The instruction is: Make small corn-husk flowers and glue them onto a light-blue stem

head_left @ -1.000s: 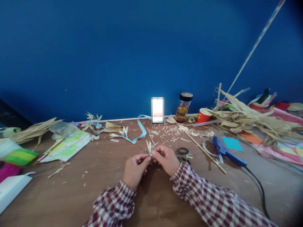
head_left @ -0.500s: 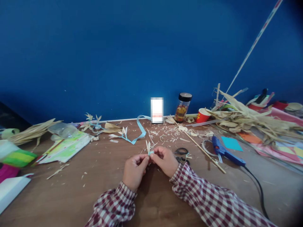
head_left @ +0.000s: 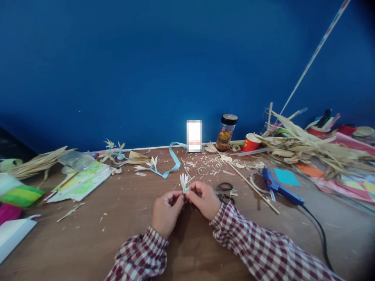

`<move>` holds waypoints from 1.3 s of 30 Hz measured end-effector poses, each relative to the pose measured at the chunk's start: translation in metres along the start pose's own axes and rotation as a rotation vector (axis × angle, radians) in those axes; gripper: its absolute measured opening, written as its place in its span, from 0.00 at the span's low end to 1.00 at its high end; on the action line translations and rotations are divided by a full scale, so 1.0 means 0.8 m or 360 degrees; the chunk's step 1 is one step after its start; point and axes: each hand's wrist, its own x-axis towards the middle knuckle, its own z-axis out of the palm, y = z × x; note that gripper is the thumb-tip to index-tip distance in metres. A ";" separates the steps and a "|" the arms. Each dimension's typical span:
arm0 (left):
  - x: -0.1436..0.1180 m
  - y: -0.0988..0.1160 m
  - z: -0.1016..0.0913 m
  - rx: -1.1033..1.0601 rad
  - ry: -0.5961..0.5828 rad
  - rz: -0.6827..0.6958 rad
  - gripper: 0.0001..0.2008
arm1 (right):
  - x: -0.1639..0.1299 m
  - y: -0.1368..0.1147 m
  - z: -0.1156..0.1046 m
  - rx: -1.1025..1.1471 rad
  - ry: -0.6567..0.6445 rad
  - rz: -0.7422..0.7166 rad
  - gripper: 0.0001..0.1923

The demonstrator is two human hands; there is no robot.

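A corn-husk pile (head_left: 310, 144) sprawls far right of the grip, a blue glue gun (head_left: 283, 190) nearer, black-handled scissors (head_left: 224, 190) just beside. Left hand (head_left: 166, 212) pinches the small husk flower's (head_left: 184, 181) base; right hand (head_left: 204, 200) pinches its pale-blue tape (head_left: 186, 190).

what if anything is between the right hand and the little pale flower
Nothing visible: the left hand pinches the little pale flower near its base, and the right hand holds the light blue strip against it. The black-handled scissors lie off to the right, not between.
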 end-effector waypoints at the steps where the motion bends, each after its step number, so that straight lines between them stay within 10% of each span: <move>1: 0.000 -0.001 0.000 -0.0006 0.0013 -0.0002 0.12 | 0.000 -0.001 0.001 0.0020 -0.0006 0.0001 0.07; 8: 0.000 -0.001 0.001 -0.0082 0.0024 -0.0005 0.13 | 0.008 0.006 -0.004 0.0284 0.0017 0.0256 0.16; 39: 0.003 -0.003 -0.005 0.0156 0.0060 0.0159 0.11 | 0.000 0.005 -0.001 -0.0086 -0.0106 -0.0029 0.11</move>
